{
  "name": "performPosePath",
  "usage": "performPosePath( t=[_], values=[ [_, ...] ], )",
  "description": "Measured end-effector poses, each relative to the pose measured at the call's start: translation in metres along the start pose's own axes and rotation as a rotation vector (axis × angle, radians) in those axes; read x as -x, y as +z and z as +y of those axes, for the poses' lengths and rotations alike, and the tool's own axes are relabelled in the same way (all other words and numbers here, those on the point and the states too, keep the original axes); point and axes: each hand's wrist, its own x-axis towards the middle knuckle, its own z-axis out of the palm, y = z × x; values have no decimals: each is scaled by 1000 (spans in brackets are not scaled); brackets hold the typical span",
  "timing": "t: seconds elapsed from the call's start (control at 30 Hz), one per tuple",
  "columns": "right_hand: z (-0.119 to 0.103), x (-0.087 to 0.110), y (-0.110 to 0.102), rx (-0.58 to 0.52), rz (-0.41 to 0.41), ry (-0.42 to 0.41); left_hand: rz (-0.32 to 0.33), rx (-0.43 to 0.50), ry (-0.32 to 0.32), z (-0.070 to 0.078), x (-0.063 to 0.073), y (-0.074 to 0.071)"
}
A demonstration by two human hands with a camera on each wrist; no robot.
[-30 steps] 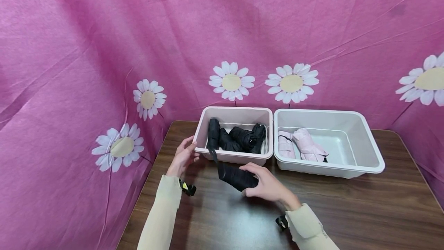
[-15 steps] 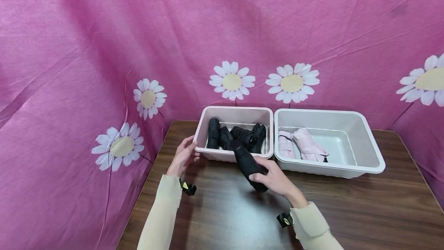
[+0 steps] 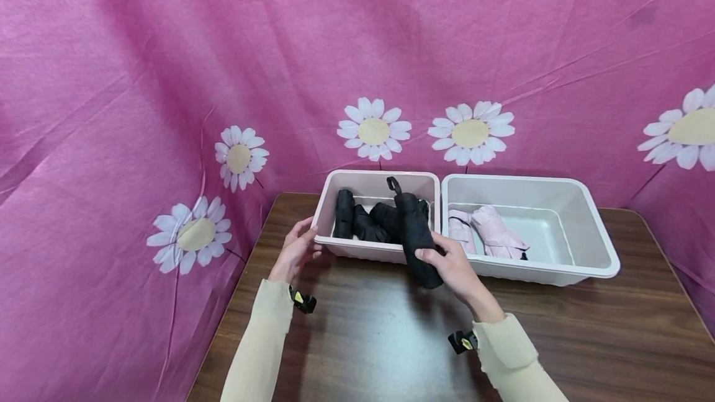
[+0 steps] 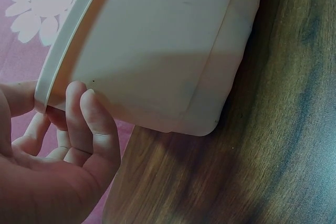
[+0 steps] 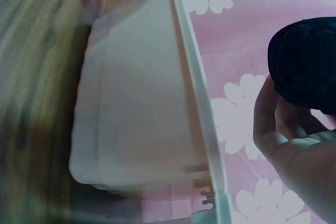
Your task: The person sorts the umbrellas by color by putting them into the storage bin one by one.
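My right hand (image 3: 455, 268) grips a black folded umbrella (image 3: 414, 234) near its lower end. The umbrella tilts over the front rim of the smaller pale bin (image 3: 357, 250), its strap loop pointing up and back. In the right wrist view the umbrella's dark round end (image 5: 304, 61) sits above my curled fingers. My left hand (image 3: 296, 253) pinches that bin's front left corner, and the left wrist view shows the rim (image 4: 52, 72) between thumb and fingers. Inside the bin lie several black folded umbrellas (image 3: 344, 213), partly hidden by the held one.
A larger white bin (image 3: 544, 234) stands right beside the smaller one. Two pink folded umbrellas (image 3: 497, 234) lie in its left part. Both bins are on a brown wooden table (image 3: 368, 352), with a pink flowered cloth (image 3: 313, 67) hanging behind.
My right hand has swung the black umbrella from nearly level in front of the bin to tilted upward over its right part, strap end away from me. My left hand stays at the corner.
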Motion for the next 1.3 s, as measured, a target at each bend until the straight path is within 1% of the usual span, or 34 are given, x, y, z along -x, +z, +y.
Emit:
performPosePath(
  t=[0.27, 0.37, 0.43, 0.57, 0.67, 0.8, 1.03, 1.13, 1.3],
  values=[
    [-15, -11, -3, -159, 38, 95, 0, 22, 9, 1, 0, 1],
    [-18, -15, -4, -206, 67, 98, -2, 22, 10, 1, 0, 2],
    [-21, -17, -4, -212, 90, 94, -5, 20, 12, 1, -1, 2],
    [-25, -22, -5, -219, 107, 98, 0, 26, 8, 1, -1, 2],
    [-28, -27, -5, -232, 104, 111, 8, 28, 5, 1, 0, 1],
    [-29, -33, -6, -239, 100, 120, 2, 18, 3, 1, 1, 1],
    [-26, -44, -6, -196, 65, 126, 16, -7, -26, 1, 0, -1],
    [-25, -47, -6, -185, 50, 131, 13, -5, -21, 1, -1, -1],
    [-23, -54, -2, -170, 55, 141, 4, 5, -7, 0, -2, 0]
  ],
)
